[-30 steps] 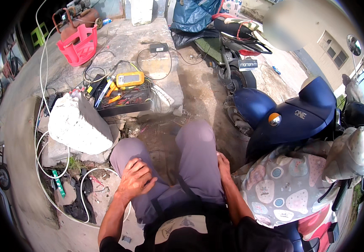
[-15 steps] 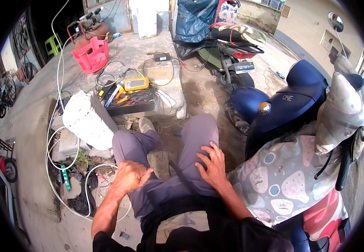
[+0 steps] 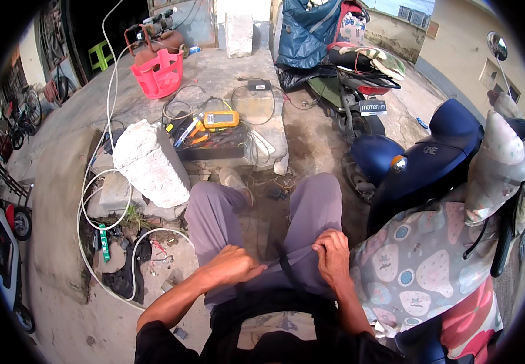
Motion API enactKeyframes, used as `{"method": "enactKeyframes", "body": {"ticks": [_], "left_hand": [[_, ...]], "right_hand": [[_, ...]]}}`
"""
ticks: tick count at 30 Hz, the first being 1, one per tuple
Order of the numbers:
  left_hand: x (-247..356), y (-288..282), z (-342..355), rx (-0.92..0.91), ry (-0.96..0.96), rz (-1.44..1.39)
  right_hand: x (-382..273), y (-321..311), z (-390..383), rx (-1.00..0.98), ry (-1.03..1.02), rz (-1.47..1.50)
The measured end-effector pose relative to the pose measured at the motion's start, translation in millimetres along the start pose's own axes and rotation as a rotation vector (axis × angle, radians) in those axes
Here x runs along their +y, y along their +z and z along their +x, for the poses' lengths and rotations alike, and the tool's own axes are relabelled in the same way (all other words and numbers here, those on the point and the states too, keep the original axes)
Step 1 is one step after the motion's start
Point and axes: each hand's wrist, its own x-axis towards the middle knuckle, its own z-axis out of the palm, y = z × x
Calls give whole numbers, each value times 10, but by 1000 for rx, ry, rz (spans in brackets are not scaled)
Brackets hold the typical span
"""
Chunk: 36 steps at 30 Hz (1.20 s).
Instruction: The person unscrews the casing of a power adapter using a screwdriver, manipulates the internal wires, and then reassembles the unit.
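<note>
I am seated with my knees apart, in grey-purple trousers. My left hand is closed over the left thigh near the lap, its thumb pointing toward the middle; whatever its curled fingers may hold is hidden. On the right thigh my right hand is closed, its fingertips pinching the trouser cloth, which is drawn into a fold toward the left hand. A dark strap hangs between the two hands. Ahead of the knees, a black tray of tools stands on the concrete step, with a yellow handheld meter on top.
A white stone block stands by my left knee, a pale hose looping beside it. Behind the tray are a pink plastic basket and an air compressor. At right stands a blue scooter with a patterned cover.
My left hand has moved right, toward the lap. The right hand has gone from spread fingers on the thigh to pinching trouser cloth. The whole view has shifted slightly.
</note>
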Motion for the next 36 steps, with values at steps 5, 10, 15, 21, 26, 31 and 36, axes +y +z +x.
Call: {"method": "enactKeyframes", "body": {"ticks": [5,10,15,21,26,31,36], "left_hand": [[-84,-33,167,-104,-43,93],[-155,-205,226,-172,-64,117],[-142,-724,508,-209,-90,147],[-487,-1107,906,-115,-102,149],[-896,-1132,1255,-239,-162,182],[-1394,-1236,1783,-233,-146,161],[-2170,-974,1789,-225,-366,210]], "right_hand": [[122,-87,-295,-305,288,503],[173,-648,-384,-786,649,547],[-230,-557,336,-695,362,319],[-264,40,1756,-384,189,140],[589,1441,2748,-326,215,-42],[1588,2715,3178,-412,372,-188],[1903,3402,3384,-419,376,-268]]}}
